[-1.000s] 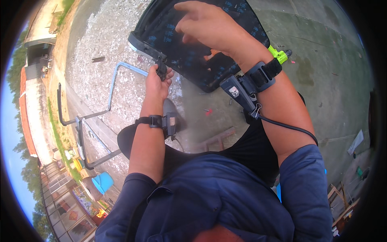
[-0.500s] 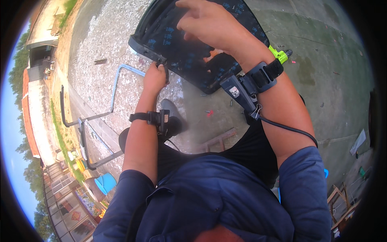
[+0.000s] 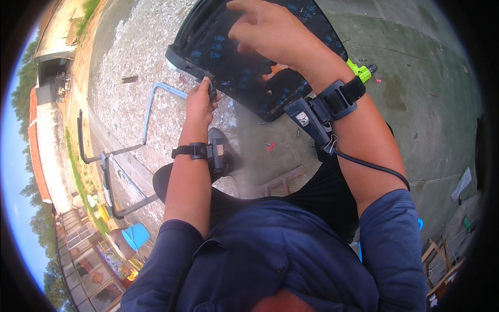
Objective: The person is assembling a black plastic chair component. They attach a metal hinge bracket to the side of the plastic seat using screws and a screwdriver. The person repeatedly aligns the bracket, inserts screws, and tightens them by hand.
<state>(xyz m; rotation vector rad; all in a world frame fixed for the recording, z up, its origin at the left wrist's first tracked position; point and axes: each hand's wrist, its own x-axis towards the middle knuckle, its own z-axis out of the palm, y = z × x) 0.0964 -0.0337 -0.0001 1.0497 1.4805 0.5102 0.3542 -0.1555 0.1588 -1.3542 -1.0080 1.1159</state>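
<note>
A large black padded panel [image 3: 234, 78] with blue printed marks tilts before me, a torn orange patch [image 3: 273, 72] showing on its face. My right hand [image 3: 262, 26] reaches over it, index finger stretched out and the other fingers loosely bent, with nothing seen in them. It may be touching the panel; I cannot tell. At the panel's near left edge, by a dark curved rim [image 3: 184, 65], my left hand [image 3: 200, 101] has its thumb and fingers closed round a small dark piece [image 3: 212, 88]. Whether that piece is fixed to the rim is unclear.
A bent metal tube frame [image 3: 148, 117] lies on the pale, flaked ground at left. Beyond it sits a blue bucket [image 3: 136, 236]. Right of the panel is a bright yellow-green tool [image 3: 359, 70]. A wooden frame piece [image 3: 283, 179] lies near my legs.
My left hand has turned and shifted slightly, with more of its fingers now showing round the dark piece. The forearm moved a little to the right. My right hand and the panel stay put.
</note>
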